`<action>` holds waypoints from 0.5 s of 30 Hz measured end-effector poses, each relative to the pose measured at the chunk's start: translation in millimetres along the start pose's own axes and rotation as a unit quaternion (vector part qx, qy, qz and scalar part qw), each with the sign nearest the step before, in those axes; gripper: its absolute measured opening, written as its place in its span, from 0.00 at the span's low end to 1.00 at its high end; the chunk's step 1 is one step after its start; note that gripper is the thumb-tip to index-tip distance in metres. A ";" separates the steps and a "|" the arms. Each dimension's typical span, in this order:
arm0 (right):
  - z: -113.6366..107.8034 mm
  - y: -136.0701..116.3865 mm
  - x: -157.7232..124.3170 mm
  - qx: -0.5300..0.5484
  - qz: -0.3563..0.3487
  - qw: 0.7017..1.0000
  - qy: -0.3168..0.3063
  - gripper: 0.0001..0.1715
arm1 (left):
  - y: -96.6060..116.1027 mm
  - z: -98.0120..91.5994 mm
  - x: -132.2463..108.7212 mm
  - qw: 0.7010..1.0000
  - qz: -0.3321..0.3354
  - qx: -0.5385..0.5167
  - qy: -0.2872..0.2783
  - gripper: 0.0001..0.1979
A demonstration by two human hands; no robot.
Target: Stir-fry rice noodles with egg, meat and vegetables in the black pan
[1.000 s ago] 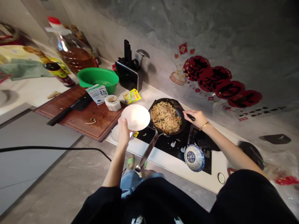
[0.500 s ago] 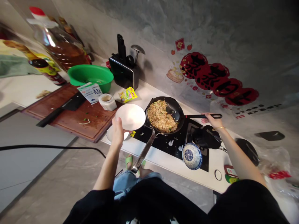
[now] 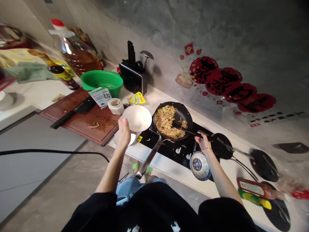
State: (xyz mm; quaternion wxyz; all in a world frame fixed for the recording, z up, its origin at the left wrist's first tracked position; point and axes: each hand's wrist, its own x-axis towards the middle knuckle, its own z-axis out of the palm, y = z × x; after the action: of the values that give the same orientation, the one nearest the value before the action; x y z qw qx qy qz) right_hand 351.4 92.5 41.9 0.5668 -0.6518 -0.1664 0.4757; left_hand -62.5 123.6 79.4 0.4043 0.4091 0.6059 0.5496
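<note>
My left hand (image 3: 124,132) grips the edge of a white bowl (image 3: 137,118), tilted so its pale inside faces me, just left of the frying pan (image 3: 186,111). In the pan lies a heap of brown stir-fried food (image 3: 165,120) with green bits that looks like noodles or rice. My right hand (image 3: 203,141) is closed around the black handle of a spatula (image 3: 190,132), whose blade is hidden in the food. The pan's metal handle (image 3: 152,156) points toward my body, with no hand on it. Beneath my left hand, a white dish (image 3: 131,139) is partly covered.
A blue-and-white bowl (image 3: 200,166) sits at the hob's front edge, close to my right forearm. On the left are a cutting board (image 3: 106,125) with a cleaver (image 3: 70,117), a seasoning jar (image 3: 116,106) and a green basin (image 3: 101,80). A lidded black pot (image 3: 220,145) stands right.
My right hand has moved left and toward me, bringing the spatula blade into the food. Some food now lies apart at the pan's right side. My left hand still holds the white bowl.
</note>
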 end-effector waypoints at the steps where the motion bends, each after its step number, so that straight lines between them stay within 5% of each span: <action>1: -5.9 1.4 -2.3 0.011 0.004 1.000 0.008 0.17 | 2.3 1.7 0.4 1.000 -0.009 0.000 0.000 0.34; 7: -23.2 -16.6 -21.9 0.064 -0.025 0.997 0.038 0.17 | 8.2 25.5 3.1 0.998 -0.032 0.024 -0.045 0.37; 15: -35.6 -100.2 -52.3 0.059 -0.121 0.990 0.045 0.15 | 13.9 87.9 3.3 0.988 -0.101 0.011 -0.113 0.41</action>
State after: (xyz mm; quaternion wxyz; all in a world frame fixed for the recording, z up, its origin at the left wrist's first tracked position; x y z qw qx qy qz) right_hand 386.7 62.5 150.9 0.6642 -0.6131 -0.1903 0.3831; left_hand 19.7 157.0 87.0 0.5190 0.4100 0.6005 0.4494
